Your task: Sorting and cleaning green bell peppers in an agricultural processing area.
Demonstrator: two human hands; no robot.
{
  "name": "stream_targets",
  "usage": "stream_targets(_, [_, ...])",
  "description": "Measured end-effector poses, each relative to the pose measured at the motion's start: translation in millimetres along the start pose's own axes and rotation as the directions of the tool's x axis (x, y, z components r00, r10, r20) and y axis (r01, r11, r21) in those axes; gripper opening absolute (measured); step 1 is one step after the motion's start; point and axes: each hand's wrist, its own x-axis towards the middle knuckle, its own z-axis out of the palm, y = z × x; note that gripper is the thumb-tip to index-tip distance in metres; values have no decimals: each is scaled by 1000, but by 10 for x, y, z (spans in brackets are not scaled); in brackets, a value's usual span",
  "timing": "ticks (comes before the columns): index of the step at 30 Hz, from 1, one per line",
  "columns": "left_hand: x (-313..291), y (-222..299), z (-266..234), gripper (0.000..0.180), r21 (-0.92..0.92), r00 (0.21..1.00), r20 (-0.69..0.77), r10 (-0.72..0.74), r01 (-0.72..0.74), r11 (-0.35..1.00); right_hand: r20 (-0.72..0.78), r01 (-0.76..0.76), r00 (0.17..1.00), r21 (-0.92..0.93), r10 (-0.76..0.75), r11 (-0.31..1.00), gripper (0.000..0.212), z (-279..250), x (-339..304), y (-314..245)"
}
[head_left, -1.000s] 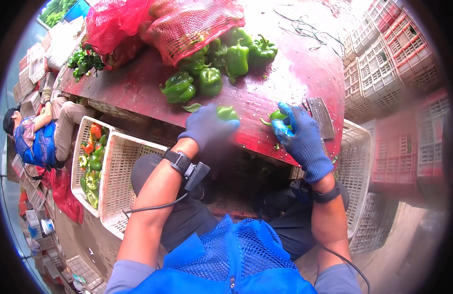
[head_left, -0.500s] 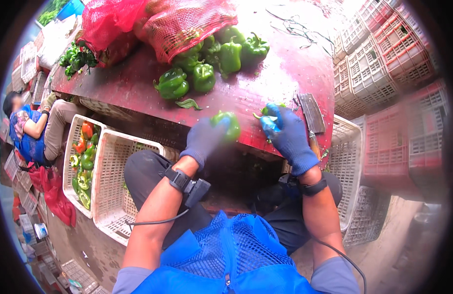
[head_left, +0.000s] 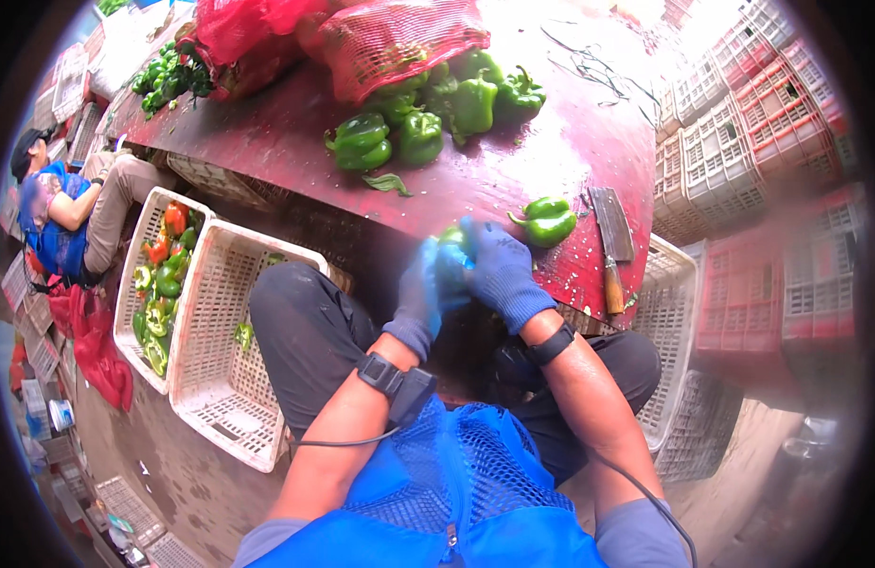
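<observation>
Both my gloved hands meet just off the near edge of the red table (head_left: 362, 216). My left hand (head_left: 426, 292), blurred by motion, is closed round a green bell pepper (head_left: 450, 240) that the fingers mostly hide. From the other side, my right hand (head_left: 502, 267) has its fingers curled on the same pepper. A second green bell pepper (head_left: 549, 223) lies on the tabletop to the right of my hands. Beside it rests a cleaver (head_left: 611, 223) with a wooden handle pointing toward me. Farther back, several green bell peppers (head_left: 421, 138) spill from a red mesh sack (head_left: 399, 47).
At left, a white crate (head_left: 215, 341) holds a few green pieces; the crate beside it (head_left: 125, 327) contains green and red peppers. Another crate (head_left: 672, 331) stands right of my knees. Stacked crates (head_left: 716, 142) rise at right. A co-worker (head_left: 63, 204) sits at far left.
My right hand has moved left off the pepper by the cleaver, leaving it on the table. It now meets my left hand at the held pepper. The whole view has shifted slightly.
</observation>
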Motion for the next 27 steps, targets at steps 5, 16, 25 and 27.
stream_targets(5, [586, -350, -183, 53, 37, 777, 451, 440, -509, 860, 51, 12, 999, -84, -7, 996, 56, 32, 44, -195])
stream_targets(16, [803, -433, -174, 65, -537, 900, 406, 157, 96, 838, -50, -46, 998, -201, 37, 978, 45, 264, 226, -293])
stream_targets(25, [1676, -1074, -465, 64, -106, 750, 287, 596, -594, 798, -74, -69, 996, -276, 50, 959, 38, 417, 387, -469])
stream_targets(27, [1667, -1079, -410, 65, -403, 764, 364, 532, -386, 830, -73, -96, 994, -300, 77, 949, 37, 393, 365, -437])
